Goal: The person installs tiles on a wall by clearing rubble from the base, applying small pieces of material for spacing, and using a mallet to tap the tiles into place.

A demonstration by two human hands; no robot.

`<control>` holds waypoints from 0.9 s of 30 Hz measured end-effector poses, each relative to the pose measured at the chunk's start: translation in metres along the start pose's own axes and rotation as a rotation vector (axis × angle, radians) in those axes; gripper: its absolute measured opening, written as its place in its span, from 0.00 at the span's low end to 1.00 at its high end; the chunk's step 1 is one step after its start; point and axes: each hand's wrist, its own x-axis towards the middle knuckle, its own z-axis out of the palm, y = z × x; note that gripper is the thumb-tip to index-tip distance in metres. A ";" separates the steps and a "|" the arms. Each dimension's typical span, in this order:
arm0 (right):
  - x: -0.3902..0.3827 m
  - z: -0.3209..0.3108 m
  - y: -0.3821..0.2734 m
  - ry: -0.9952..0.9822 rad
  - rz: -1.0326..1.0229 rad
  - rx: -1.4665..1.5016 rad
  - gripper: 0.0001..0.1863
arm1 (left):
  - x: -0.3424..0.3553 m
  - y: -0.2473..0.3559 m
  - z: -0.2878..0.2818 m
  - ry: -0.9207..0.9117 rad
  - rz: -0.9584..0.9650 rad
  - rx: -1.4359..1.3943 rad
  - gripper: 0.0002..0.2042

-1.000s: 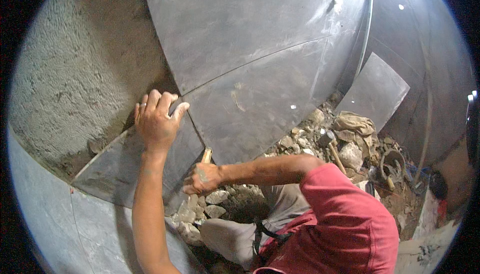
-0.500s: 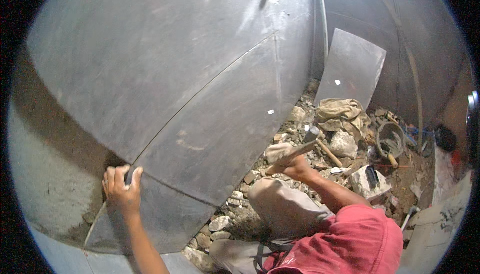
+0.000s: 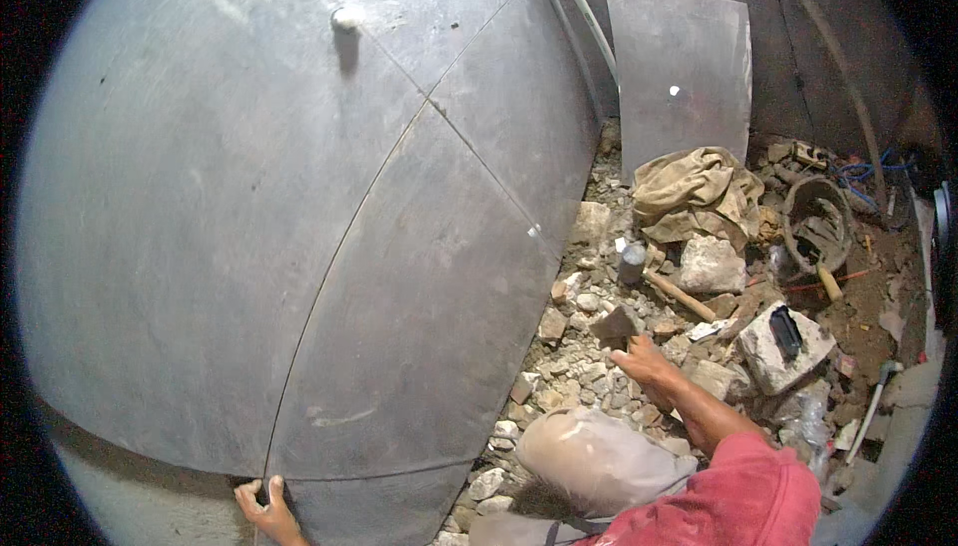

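Note:
My left hand (image 3: 269, 514) is at the bottom edge of a large grey tile (image 3: 180, 247) on the wall, where a thin joint meets that edge. Its thumb and fingers close around a small dark spot that I cannot make out. My right hand (image 3: 644, 358) reaches over the rubble with its fingers closed on a flat grey blade-shaped tool (image 3: 616, 322), which looks like a trowel; its handle is mostly hidden. Just beyond lies a mallet (image 3: 632, 263) with a dark head and a wooden handle.
Broken stones (image 3: 559, 386) cover the floor beside the wall. A crumpled tan cloth (image 3: 699, 197), a bucket (image 3: 818, 222) with a tool handle, and a white block (image 3: 783, 351) bearing a black object lie to the right. A loose grey tile (image 3: 684, 77) leans at the back.
My view has swung up and right, so the left hand now sits lower. My right hand has moved away from my knee toward the mallet, and the flat tool has turned.

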 end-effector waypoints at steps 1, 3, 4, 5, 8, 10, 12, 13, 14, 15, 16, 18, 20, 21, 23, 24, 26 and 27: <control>0.006 -0.003 -0.002 -0.045 -0.027 0.156 0.33 | 0.002 0.005 -0.001 -0.068 -0.125 -0.032 0.15; 0.031 0.009 0.025 -0.015 -0.283 0.255 0.38 | 0.007 0.021 -0.004 -0.172 -0.279 -0.018 0.16; 0.042 0.016 0.038 -0.018 -0.282 0.272 0.38 | 0.009 0.020 -0.006 -0.170 -0.264 -0.009 0.16; 0.050 0.023 0.049 -0.104 -0.266 0.304 0.38 | 0.008 0.016 -0.009 -0.205 -0.290 -0.015 0.16; 0.065 0.048 0.101 -0.215 -0.167 0.361 0.38 | 0.021 0.056 -0.007 -0.213 -0.360 -0.064 0.19; 0.062 0.058 0.112 -0.196 -0.180 0.402 0.41 | 0.021 0.051 -0.010 -0.201 -0.395 -0.020 0.18; 0.063 0.069 0.141 -0.220 -0.030 0.422 0.47 | 0.023 0.051 -0.011 -0.211 -0.375 0.000 0.17; 0.072 0.084 0.182 -0.283 0.054 0.489 0.49 | 0.022 0.054 -0.004 -0.200 -0.421 -0.076 0.17; 0.073 0.085 0.184 -0.323 0.052 0.476 0.51 | 0.021 0.053 -0.008 -0.184 -0.468 -0.126 0.17; 0.072 0.082 0.186 -0.353 0.052 0.461 0.53 | 0.018 0.041 -0.008 -0.192 -0.472 -0.153 0.17; 0.066 0.065 0.163 -0.369 0.063 0.463 0.53 | 0.018 0.040 -0.012 -0.205 -0.472 -0.138 0.17; 0.061 0.029 0.134 -0.526 -0.031 0.756 0.54 | 0.020 0.049 -0.011 -0.209 -0.579 -0.145 0.17; 0.075 0.019 0.151 -0.509 -0.092 0.785 0.48 | 0.023 0.070 -0.007 -0.217 -0.566 -0.126 0.16; 0.081 0.012 0.148 -0.508 -0.088 0.789 0.44 | 0.027 0.077 -0.008 -0.202 -0.546 -0.092 0.16; 0.083 -0.003 0.116 -0.543 -0.012 0.741 0.41 | 0.025 0.077 -0.007 -0.190 -0.542 -0.105 0.17; 0.088 0.001 0.112 -0.602 -0.004 1.212 0.37 | 0.022 0.077 -0.006 -0.172 -0.543 -0.136 0.17; 0.092 -0.003 0.104 -0.653 0.009 1.662 0.33 | 0.019 0.066 -0.003 -0.266 -0.652 0.018 0.18; 0.094 0.000 0.091 -0.571 -0.033 1.550 0.26 | 0.012 0.029 -0.002 -0.240 -0.516 0.016 0.19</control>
